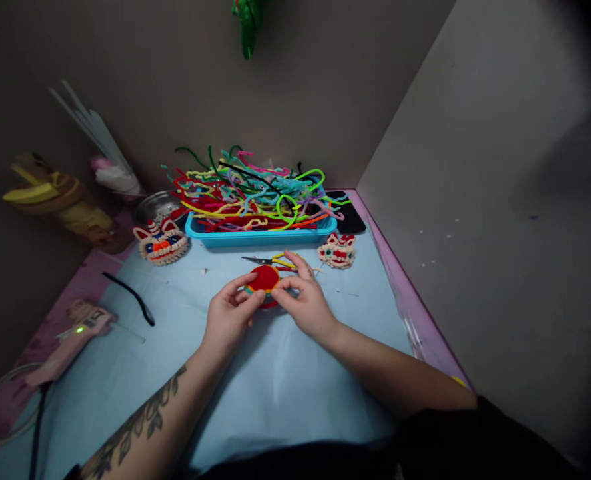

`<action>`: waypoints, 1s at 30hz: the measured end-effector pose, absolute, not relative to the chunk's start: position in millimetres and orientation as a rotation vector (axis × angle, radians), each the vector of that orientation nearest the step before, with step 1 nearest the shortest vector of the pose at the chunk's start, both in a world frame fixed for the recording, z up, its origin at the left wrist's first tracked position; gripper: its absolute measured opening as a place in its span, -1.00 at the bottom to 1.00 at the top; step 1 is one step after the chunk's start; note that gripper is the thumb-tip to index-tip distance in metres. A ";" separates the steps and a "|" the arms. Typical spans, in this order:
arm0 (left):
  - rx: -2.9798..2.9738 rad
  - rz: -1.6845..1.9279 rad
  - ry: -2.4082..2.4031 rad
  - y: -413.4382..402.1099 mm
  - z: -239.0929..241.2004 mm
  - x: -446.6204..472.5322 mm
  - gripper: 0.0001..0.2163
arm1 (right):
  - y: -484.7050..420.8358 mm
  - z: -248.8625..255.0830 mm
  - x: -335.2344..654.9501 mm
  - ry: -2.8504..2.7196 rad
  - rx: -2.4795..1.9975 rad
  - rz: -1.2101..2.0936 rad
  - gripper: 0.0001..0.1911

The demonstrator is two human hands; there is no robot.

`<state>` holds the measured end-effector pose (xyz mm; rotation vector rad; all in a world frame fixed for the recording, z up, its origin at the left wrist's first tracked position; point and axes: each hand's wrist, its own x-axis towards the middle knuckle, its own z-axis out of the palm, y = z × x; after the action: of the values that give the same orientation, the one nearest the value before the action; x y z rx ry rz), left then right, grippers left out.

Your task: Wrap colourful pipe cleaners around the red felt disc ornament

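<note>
My left hand (231,312) and my right hand (302,300) meet over the middle of the light blue table cover (275,387). Both pinch a round red pipe-cleaner disc (264,280) with a coloured rim, left fingers on its near left edge, right fingers on its right edge. Small yellow-handled scissors (270,261) lie just behind the disc.
A blue tray (260,237) heaped with coloured pipe cleaners stands at the back. Two finished lion-face pieces lie beside it, one left (160,245), one right (337,251). A pink glue gun (70,337) with a green light lies at left, a black pipe cleaner (131,297) nearby, a phone (344,212) behind.
</note>
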<state>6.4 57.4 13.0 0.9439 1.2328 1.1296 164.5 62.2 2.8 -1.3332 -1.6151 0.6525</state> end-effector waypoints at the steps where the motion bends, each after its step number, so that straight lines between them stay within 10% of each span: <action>1: 0.960 1.131 1.246 57.4 13.3 6.4 -0.59 | 61.2 3.6 164.3 -1.619 -1.325 0.649 -0.89; 30: 0.332 1.097 1.028 70.5 23.2 -8.7 -0.57 | 82.0 -6.2 177.9 -1.746 -1.177 0.586 -0.84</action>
<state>-8.7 70.5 23.2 0.3320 1.0278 1.0968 177.9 82.0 -6.2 -1.1765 -1.7460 0.5858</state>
